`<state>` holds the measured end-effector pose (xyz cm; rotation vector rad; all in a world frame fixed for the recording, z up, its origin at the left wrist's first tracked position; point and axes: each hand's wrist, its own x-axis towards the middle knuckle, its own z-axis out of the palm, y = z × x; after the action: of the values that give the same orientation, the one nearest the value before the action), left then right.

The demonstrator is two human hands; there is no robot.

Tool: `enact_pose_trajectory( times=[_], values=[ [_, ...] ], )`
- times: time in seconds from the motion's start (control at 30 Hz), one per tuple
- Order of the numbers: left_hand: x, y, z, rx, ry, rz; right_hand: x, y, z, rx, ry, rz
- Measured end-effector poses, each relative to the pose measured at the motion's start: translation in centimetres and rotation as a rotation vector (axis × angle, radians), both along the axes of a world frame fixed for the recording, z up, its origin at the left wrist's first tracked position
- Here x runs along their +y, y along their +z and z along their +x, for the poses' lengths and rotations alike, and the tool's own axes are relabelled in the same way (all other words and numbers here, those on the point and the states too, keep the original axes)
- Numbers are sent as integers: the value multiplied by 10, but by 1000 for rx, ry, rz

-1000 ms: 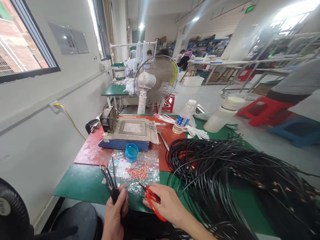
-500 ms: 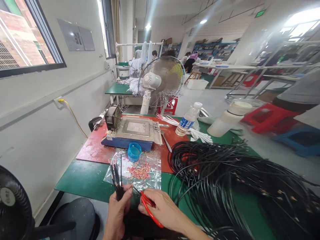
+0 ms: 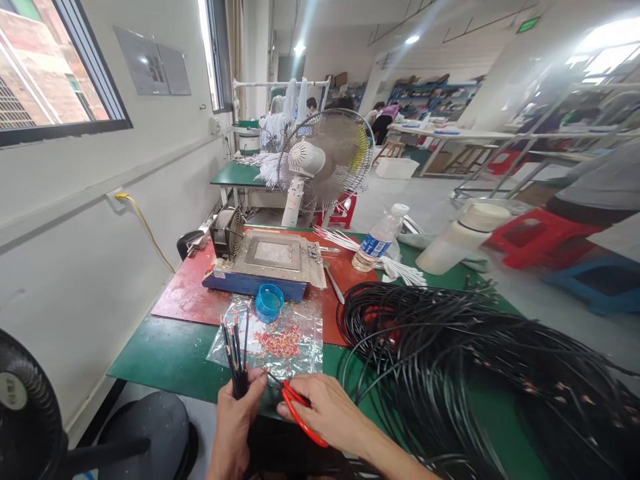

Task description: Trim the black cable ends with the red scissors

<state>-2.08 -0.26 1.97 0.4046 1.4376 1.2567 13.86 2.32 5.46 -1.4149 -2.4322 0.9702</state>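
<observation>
1. The left hand [image 3: 239, 415] is closed around a bundle of thin black cables [image 3: 234, 353], thumb pressed along the near side; the cables stand nearly upright, their stripped ends showing reddish and copper tips above the fist.
2. The right hand [image 3: 325, 408] is wrapped around red-handled scissors [image 3: 306, 427], its fingers curled on the loops; how wide the blades are spread is too small to tell.
3. The two hands are close together but apart, the dark scissor tips reaching to the left thumb; whether they touch a wire I cannot tell.
4. The held bundle is above the near edge of the green desk [image 3: 165, 357], in front of a clear plastic bag [image 3: 311, 357] strewn with red and yellow scraps [image 3: 280, 341].
5. A large heap of black cable [image 3: 425, 340] lies to the right of the hands.
</observation>
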Motion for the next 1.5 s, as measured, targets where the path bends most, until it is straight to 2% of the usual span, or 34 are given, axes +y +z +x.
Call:
enact_pose_trajectory(
  times=[0.2, 0.37, 0.57, 0.67, 0.8, 0.97, 1.13, 1.33, 1.5],
  values=[
    [1, -5, -1, 17, 12, -9, 1, -3, 0, 13, 1, -2],
    [3, -6, 1, 1, 26, -12, 1, -14, 0, 56, -16, -12],
    [5, -4, -1, -15, -58, 27, 5, -26, 0, 219, -93, -100],
    [3, -5, -3, -32, -97, 84, 9, -28, -1, 388, -192, -223],
    [-1, -6, -5, -78, -161, 132, 14, -28, -11, 647, -358, -501],
    [-4, -4, -4, -86, -185, 146, 18, -24, -29, 862, -392, -662],
    [-5, -6, -3, -93, -173, 141, 18, -24, -36, 888, -370, -670],
    [-6, -6, -1, -83, -149, 136, 14, -29, -34, 827, -365, -602],
    [-7, -5, -1, -71, -184, 156, 12, -24, -34, 899, -357, -727]
  ],
)
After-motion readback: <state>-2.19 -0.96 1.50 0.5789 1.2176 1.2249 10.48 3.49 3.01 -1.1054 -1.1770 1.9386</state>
